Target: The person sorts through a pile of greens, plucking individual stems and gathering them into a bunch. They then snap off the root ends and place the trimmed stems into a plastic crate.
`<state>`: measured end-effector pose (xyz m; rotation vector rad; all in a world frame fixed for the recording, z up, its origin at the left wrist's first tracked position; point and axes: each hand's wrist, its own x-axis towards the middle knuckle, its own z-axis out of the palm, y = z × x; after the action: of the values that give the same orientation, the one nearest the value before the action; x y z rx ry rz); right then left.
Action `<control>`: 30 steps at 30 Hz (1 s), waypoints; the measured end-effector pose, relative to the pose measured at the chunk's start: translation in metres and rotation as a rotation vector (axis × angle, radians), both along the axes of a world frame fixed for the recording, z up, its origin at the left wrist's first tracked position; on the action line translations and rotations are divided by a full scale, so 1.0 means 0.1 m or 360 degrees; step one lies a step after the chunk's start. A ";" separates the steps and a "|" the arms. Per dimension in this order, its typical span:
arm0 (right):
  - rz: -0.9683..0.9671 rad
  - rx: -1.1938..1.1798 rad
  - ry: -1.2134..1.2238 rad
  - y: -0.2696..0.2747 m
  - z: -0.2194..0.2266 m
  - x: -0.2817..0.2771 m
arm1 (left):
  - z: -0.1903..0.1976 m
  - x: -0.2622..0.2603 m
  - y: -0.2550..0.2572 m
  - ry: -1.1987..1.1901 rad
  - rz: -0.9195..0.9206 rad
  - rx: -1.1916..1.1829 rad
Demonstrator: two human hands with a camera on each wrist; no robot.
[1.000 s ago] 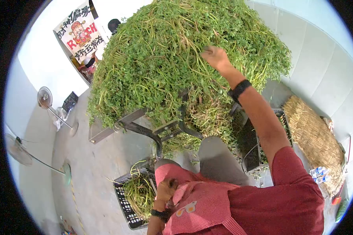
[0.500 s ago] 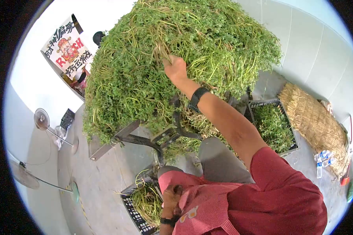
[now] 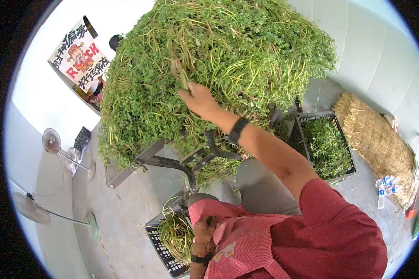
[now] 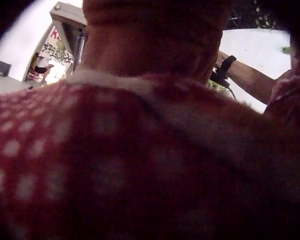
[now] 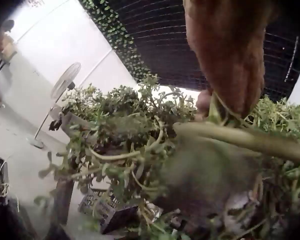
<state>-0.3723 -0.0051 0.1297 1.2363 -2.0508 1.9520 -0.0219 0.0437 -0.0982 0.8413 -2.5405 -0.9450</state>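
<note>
A big heap of green leafy stems (image 3: 246, 42) covers the table. In the head view my right hand (image 3: 201, 100) pinches a few pale stems (image 3: 179, 69) at the heap's near side; the right wrist view shows that hand (image 5: 230, 60) above the leaves, with stems at its fingertips. My left hand (image 3: 203, 232) rests low against the pink checked apron (image 3: 244, 242), beside a black crate (image 3: 165, 258) of long stems (image 3: 174, 235). Its fingers are mostly hidden in shadow, and the left wrist view shows mainly apron cloth (image 4: 105, 165).
A second crate (image 3: 354, 160) of greens stands at the right, by a straw mat (image 3: 377, 139) and water bottles (image 3: 385, 188). Table legs (image 3: 172, 166) stand before my knees. Two fans (image 3: 51, 141) are at the left, and a poster (image 3: 81, 58) hangs behind.
My right hand has moved left and down across the heap and now holds pale stems. The left hand stays by the apron. The view has shifted, uncovering the right crate.
</note>
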 end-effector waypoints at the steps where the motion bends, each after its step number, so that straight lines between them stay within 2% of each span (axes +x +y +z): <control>1: 0.0105 0.0157 0.0016 0.13 0.01 -0.01 | -0.01 0.02 -0.01 -0.0049 -0.0004 0.0019; 3: -0.0021 0.0087 0.0247 0.31 -0.06 -0.20 | 0.07 0.00 0.03 -0.0048 0.0056 0.0043; 5: -0.0230 -0.0261 0.0218 0.50 -0.15 -0.37 | 0.10 -0.01 0.06 -0.0064 0.0116 0.0087; 6: -0.0214 -0.0246 0.0224 0.63 -0.22 -0.42 | 0.11 -0.02 0.04 -0.0170 0.0086 0.0009; 8: -0.0329 0.0069 -0.0122 0.79 -0.30 -0.49 | 0.08 -0.05 0.01 -0.0305 0.0081 -0.0062; 9: -0.0319 0.0071 -0.0114 0.75 -0.36 -0.48 | 0.05 -0.05 0.01 -0.0298 0.0091 -0.0059; 11: 0.0078 -0.0142 -0.0977 0.68 -0.49 -0.42 | 0.03 -0.03 0.02 -0.0024 0.0032 -0.0046; 12: 0.0068 -0.0242 -0.0883 0.71 -0.54 -0.40 | 0.03 0.01 0.04 -0.0040 0.0028 -0.0040; 13: 0.0061 -0.0238 -0.0892 0.75 -0.59 -0.39 | 0.05 0.01 0.05 -0.0036 0.0070 0.0044; 15: -0.0068 -0.0457 -0.0967 0.83 -0.58 -0.33 | 0.07 -0.01 0.04 -0.0016 0.0116 0.0135; 17: -0.0150 -0.0420 -0.1012 0.88 -0.81 -0.36 | 0.07 0.04 0.04 -0.0139 0.0096 0.0008; 19: -0.0201 -0.0209 -0.0817 0.95 -1.01 -0.36 | 0.06 0.03 0.02 -0.0176 0.0118 0.0080; 20: -0.0021 -0.0068 -0.0869 1.08 -0.83 -0.12 | 0.03 0.02 0.00 -0.0161 0.0114 0.0043; 23: -0.0032 0.0015 -0.0878 0.89 -0.95 0.14 | 0.03 0.00 0.01 -0.0172 0.0099 0.0083; 24: 0.0145 -0.0158 -0.0968 0.76 -1.01 0.09 | 0.05 -0.01 0.00 -0.0184 0.0091 0.0145; 25: 0.0152 -0.0168 -0.0977 0.66 -1.06 0.04 | 0.04 -0.01 -0.01 -0.0193 0.0096 0.0134; 27: 0.0040 -0.0097 -0.1260 0.54 -1.04 0.04 | 0.00 0.00 0.00 -0.0061 0.0070 0.0086; 30: 0.0079 -0.0064 -0.1261 0.47 -1.22 -0.07 | 0.00 0.01 0.01 -0.0129 0.0136 -0.0034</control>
<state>-0.3794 0.0416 0.0075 0.5252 -2.2398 2.8011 -0.0208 0.0448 -0.0981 0.9922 -2.5547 -0.8728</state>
